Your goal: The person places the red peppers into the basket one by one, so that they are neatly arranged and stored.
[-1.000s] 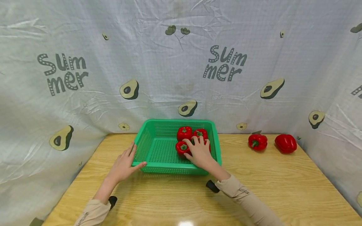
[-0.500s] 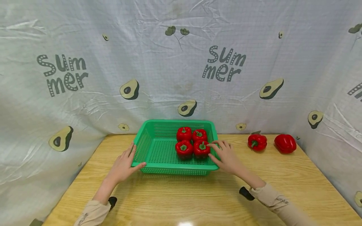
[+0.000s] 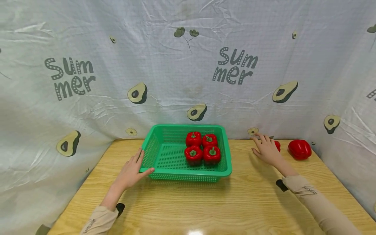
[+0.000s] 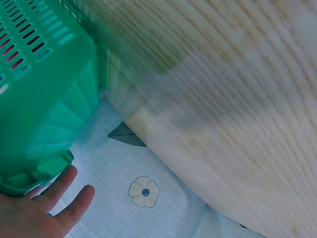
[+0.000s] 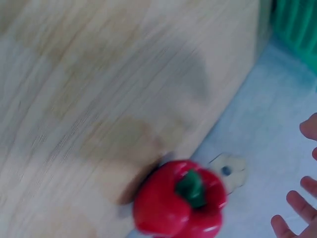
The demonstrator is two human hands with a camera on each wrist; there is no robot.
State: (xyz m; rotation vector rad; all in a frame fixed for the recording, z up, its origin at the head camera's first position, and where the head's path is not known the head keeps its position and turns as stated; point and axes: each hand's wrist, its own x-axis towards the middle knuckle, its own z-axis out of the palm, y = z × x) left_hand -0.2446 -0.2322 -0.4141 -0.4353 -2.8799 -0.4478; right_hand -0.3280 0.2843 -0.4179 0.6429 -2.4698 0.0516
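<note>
A green plastic basket (image 3: 185, 171) stands on the table, with several red bell peppers (image 3: 194, 155) in its right half, stems up. My left hand (image 3: 128, 174) rests on the basket's near left corner, fingers straight along the left rim and thumb on the front rim. To the right of the basket, my right hand (image 3: 268, 152) hovers with spread fingers in front of a red bell pepper (image 3: 277, 145), mostly hidden in the head view. In the right wrist view that pepper (image 5: 161, 206) shows its green stem, apart from the fingertips (image 5: 282, 225).
Another red bell pepper (image 3: 299, 149) lies on its side near the table's right edge. A printed cloth (image 3: 164, 65) hangs behind and beside the wooden table (image 3: 188, 205). The basket's left half shows its bare slotted floor.
My right hand has left the peppers in the basket and moved right to the pepper on the table. The left hand stays at the basket corner.
</note>
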